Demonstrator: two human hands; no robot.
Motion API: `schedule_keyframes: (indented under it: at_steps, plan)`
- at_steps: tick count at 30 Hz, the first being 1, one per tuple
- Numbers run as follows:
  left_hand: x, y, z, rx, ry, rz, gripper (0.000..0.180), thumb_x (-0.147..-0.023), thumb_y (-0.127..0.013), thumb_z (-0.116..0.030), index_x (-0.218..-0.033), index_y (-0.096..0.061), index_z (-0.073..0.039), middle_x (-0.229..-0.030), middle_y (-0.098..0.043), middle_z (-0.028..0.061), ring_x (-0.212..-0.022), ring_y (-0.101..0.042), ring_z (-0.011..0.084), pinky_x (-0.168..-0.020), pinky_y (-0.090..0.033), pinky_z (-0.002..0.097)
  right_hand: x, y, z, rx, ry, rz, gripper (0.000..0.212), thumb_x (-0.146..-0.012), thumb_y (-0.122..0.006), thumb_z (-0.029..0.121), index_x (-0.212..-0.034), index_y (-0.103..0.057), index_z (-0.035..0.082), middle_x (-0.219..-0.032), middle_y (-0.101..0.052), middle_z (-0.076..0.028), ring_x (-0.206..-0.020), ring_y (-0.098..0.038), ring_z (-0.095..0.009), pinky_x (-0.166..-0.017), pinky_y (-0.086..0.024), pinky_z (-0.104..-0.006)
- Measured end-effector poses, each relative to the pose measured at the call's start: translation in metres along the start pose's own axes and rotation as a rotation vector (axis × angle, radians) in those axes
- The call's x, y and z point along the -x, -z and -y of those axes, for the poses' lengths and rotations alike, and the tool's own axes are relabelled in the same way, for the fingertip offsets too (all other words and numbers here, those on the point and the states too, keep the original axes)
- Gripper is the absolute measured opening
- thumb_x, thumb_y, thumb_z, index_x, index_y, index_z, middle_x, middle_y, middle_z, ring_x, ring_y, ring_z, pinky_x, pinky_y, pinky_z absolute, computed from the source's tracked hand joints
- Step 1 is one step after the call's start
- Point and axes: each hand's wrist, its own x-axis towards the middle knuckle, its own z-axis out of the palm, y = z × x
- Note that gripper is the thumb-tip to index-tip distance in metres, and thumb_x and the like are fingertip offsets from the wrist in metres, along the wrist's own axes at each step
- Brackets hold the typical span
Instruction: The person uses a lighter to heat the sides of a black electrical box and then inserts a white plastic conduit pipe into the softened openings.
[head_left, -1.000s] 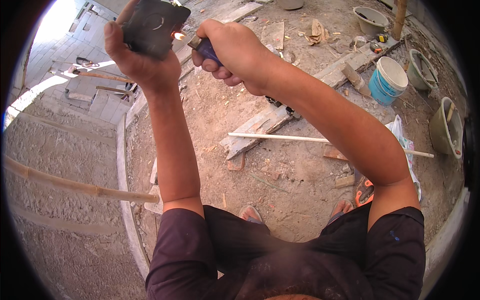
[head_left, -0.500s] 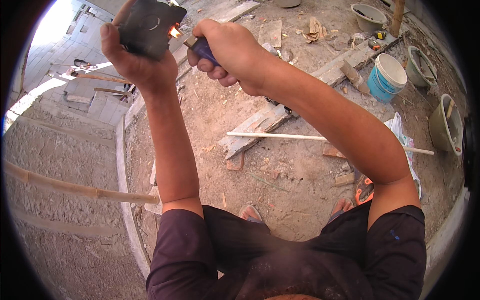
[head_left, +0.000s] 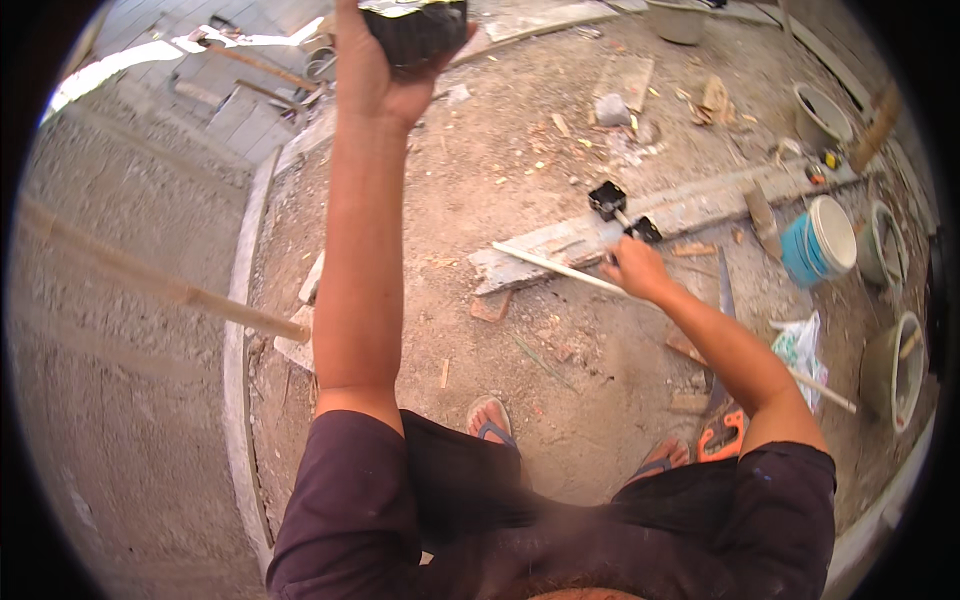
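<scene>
My left hand (head_left: 385,85) is raised at the top edge, its fingers around a black electrical box (head_left: 420,38) that the frame partly cuts off. My right hand (head_left: 640,268) reaches down to the ground with curled fingers. What they hold, if anything, is too small to make out. Under that hand passes a thin white pipe (head_left: 555,266), one end resting by the plank. Just beyond the fingers, two black boxes (head_left: 607,199) lie on or beside the weathered plank (head_left: 550,240), a short pale piece between them.
To the right stand a blue bucket (head_left: 806,248) with a white rim and several grey tubs (head_left: 895,375). A handsaw with an orange handle (head_left: 722,436) lies by my right foot, near a plastic bag (head_left: 797,345). A bamboo pole (head_left: 165,272) juts in from the left.
My right hand has moved away from the box, down and right to the ground by the plank. The flame and purple lighter no longer show. The left hand still holds the box.
</scene>
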Motion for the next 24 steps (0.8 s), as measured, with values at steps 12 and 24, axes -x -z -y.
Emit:
schedule_keyframes:
  at_steps: [12,24]
  plan:
    - [0.013,0.069,-0.038,-0.087,-0.030,-0.412,0.058,-0.090,-0.054,-0.051,-0.121,-0.054,-0.001,-0.107,-0.062,0.0151,-0.097,-0.063,0.0296,-0.089,-0.055,0.0518,-0.006,0.011,0.012,-0.214,0.125,-0.020,0.042,-0.083,-0.068,0.013,-0.125,-0.064,0.019,-0.084,-0.063,-0.012,-0.080,-0.064,-0.033,-0.072,-0.051,-0.0438]
    - [0.007,0.136,-0.059,-0.087,-0.065,-0.570,0.046,-0.088,-0.055,-0.047,-0.114,-0.058,-0.009,-0.101,-0.064,0.0126,-0.093,-0.063,0.0283,-0.085,-0.053,0.0540,-0.019,0.217,0.131,-0.366,0.445,-0.352,0.049,-0.088,-0.068,0.010,-0.136,-0.060,0.022,-0.078,-0.066,-0.010,-0.059,-0.055,-0.017,-0.059,-0.047,-0.0325]
